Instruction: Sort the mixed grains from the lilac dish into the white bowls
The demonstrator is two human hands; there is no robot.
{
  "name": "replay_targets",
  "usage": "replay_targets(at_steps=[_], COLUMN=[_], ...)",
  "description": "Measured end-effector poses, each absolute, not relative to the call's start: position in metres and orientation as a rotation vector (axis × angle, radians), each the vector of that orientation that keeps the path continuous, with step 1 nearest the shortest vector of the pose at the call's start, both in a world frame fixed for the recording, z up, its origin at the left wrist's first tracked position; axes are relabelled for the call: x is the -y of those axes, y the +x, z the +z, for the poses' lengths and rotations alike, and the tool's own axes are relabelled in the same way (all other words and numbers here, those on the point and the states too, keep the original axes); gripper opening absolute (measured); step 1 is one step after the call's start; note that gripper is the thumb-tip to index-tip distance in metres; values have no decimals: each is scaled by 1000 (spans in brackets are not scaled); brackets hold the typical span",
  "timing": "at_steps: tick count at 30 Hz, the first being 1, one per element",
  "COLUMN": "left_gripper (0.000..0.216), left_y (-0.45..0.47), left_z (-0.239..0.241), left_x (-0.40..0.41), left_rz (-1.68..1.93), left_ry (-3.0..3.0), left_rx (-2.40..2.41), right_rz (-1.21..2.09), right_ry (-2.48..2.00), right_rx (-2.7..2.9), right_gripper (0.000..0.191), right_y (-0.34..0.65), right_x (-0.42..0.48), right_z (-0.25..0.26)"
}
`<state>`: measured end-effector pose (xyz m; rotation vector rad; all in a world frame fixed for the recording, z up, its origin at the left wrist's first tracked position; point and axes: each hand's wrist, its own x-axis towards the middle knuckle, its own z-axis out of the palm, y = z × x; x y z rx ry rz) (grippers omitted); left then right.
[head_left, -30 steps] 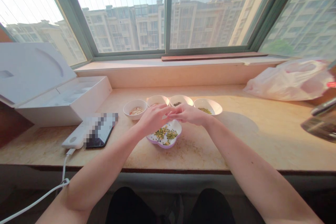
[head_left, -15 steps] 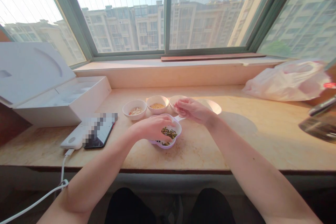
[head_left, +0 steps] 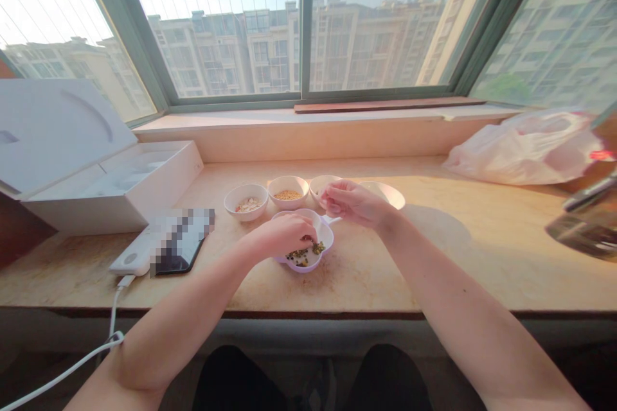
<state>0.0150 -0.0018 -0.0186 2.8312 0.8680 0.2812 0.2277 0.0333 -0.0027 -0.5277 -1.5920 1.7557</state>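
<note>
Beans point(head_left: 301, 256), mostly green and dark, lie loose in the scalloped dish point(head_left: 327, 241) on the tabletop point(head_left: 385, 279). Each is probably light, hard and prone to roll; pinch it across the middle between 2 finger pads. The left grip point(head_left: 285, 235) covers the dish's 10 o'clock side, fingers down at the beans; closure cannot be told. The right grip point(head_left: 357, 203), at 2 o'clock near the handle point(head_left: 333, 219), has its fingertips together, contents hidden.

Bright daylight through the green-framed glass window point(head_left: 304, 26) — glaring white at left — leaves soft shadows on the mottled beige tabletop point(head_left: 506, 237), outer edges warped.
</note>
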Motion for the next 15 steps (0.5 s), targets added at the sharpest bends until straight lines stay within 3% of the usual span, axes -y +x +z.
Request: replay_targets(at_steps=[7, 15], left_gripper=[20, 9], left_y=[15, 10], left_z=[-13, -15], left_x=[0, -3], left_rz=[221, 391], left_ry=[2833, 2785], left_rx=[-872, -878], right_rz=[1733, 1714], right_ry=[-528, -584], right_rx=[1611, 1588], right_gripper=[45, 46], right_y=[227, 226], right_x=[-35, -32], right_z=[-4, -2])
